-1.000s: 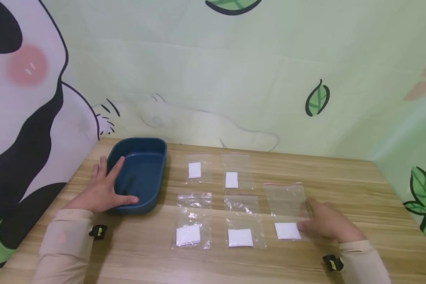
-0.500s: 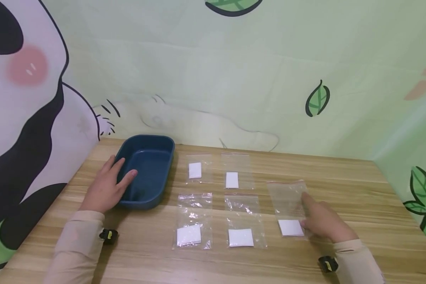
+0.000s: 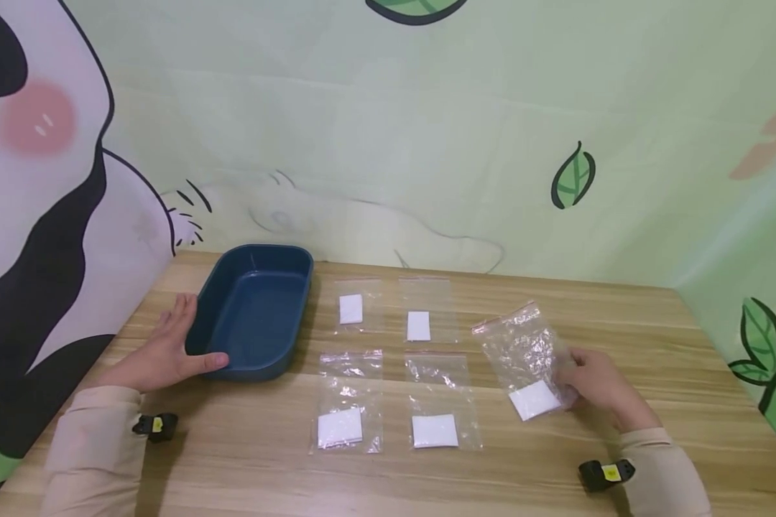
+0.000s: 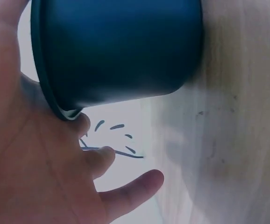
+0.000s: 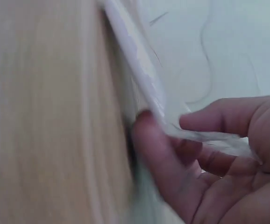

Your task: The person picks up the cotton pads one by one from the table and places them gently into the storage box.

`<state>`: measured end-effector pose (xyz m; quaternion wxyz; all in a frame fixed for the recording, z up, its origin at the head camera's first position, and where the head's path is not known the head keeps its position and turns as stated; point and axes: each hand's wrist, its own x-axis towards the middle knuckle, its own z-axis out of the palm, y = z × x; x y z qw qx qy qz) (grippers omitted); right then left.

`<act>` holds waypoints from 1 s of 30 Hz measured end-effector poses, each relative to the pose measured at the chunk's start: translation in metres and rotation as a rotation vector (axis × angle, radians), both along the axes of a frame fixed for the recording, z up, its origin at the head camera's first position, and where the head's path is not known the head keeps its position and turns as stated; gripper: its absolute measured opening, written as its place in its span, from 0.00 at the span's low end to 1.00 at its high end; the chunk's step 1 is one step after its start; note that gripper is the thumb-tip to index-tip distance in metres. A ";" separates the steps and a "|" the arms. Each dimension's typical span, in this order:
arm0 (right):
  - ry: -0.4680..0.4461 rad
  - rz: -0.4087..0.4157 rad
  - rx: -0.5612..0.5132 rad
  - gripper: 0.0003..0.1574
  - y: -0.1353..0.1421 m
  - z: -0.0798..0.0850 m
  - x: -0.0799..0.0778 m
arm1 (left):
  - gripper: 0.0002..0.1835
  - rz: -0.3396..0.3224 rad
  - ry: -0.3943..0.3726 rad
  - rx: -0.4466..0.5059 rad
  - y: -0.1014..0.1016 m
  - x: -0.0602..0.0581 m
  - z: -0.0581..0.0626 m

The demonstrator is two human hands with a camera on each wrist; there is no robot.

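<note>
A clear zip bag [image 3: 514, 348] with a folded white paper [image 3: 533, 400] in its lower end tilts at the right of the table. My right hand [image 3: 601, 384] pinches that bag by its right edge; in the right wrist view, thumb and fingers close on the crinkled plastic [image 5: 205, 135], and the bag slants away from the wood. On the left, my left hand [image 3: 158, 352] rests at the side of a dark blue tray [image 3: 259, 372], thumb stretched toward the near corner. The left wrist view has its fingers [image 4: 135, 191] spread beside the tray's rim [image 4: 44, 79].
Two more zip bags [image 3: 362, 391] [image 3: 436, 377] with white papers lie in the front row. Behind them lie two smaller ones [image 3: 370, 305] [image 3: 440, 301]. A painted wall [image 3: 388, 143] borders the wooden table [image 3: 362, 488] at the back.
My right hand has taken hold of the rightmost bag, which has tilted and crinkled. The tray shifted right, then slightly back left; my left hand moved outward to its left side.
</note>
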<state>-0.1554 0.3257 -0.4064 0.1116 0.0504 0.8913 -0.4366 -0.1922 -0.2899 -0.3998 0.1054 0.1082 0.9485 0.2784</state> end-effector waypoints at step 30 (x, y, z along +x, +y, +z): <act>-0.033 0.059 -1.203 0.35 0.002 0.012 0.000 | 0.60 -0.020 0.083 -0.055 -0.002 -0.001 -0.009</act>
